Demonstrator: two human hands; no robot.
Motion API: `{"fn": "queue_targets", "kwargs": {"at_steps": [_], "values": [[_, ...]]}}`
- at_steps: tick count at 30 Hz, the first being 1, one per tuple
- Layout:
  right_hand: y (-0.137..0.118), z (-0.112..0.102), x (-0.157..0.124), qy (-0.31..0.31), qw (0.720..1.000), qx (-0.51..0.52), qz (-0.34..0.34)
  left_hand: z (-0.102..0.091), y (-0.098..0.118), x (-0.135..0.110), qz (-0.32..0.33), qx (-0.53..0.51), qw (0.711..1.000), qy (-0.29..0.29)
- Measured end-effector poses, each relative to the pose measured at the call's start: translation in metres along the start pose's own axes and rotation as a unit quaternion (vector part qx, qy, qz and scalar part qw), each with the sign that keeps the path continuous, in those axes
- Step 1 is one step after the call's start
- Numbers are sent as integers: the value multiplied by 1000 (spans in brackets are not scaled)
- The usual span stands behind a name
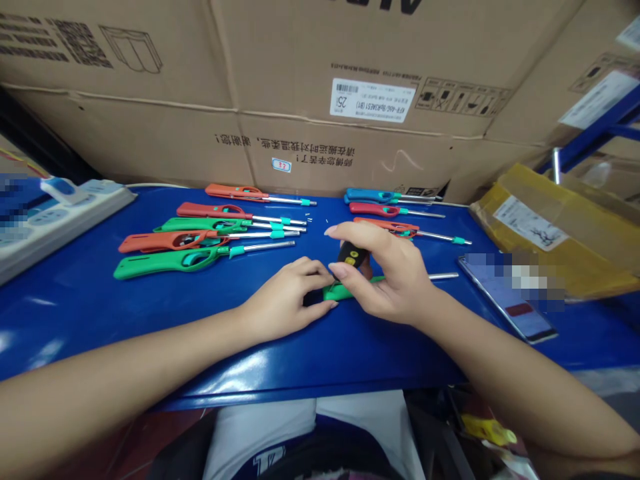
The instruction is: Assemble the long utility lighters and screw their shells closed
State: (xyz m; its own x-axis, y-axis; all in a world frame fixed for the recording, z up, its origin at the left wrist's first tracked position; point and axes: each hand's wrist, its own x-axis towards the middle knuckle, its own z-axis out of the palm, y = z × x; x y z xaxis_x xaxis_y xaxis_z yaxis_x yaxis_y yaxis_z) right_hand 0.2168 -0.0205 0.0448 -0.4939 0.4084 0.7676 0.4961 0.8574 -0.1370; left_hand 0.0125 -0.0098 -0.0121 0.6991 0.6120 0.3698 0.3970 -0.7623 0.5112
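Observation:
A green long-nosed lighter (339,292) lies crosswise on the blue table, its metal tube (445,275) pointing right. My left hand (285,293) is closed around the lighter's left end, fingertips and thumb on either side of it. In my right hand (400,273) is a stubby screwdriver (353,255) with a black and yellow handle, tip down over the green body. The right hand covers the lighter's middle. Whether the tip sits in a screw is too small to tell.
Several orange and green lighters (165,263) lie to the left. Blue (373,196), red (373,209) and orange lighters (413,230) lie at the back right. Around them are a power strip (65,207), phone (507,300), yellow-taped parcel (565,233) and large carton (280,67).

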Motion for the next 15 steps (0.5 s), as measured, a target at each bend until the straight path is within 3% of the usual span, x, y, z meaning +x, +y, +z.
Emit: {"fn": "queue_targets", "kwargs": {"at_steps": [4,9,15], "values": [[0,1,-1,-7,998,51,22,0,0,0,1,-5,1000,-3],[0,2,-1,-13,994,102,-27,1,-2,-1,1,-10,1000,-9],[2,5,-3,-19,998,37,-57,2,-2,-1,-19,-44,999,-11]]}}
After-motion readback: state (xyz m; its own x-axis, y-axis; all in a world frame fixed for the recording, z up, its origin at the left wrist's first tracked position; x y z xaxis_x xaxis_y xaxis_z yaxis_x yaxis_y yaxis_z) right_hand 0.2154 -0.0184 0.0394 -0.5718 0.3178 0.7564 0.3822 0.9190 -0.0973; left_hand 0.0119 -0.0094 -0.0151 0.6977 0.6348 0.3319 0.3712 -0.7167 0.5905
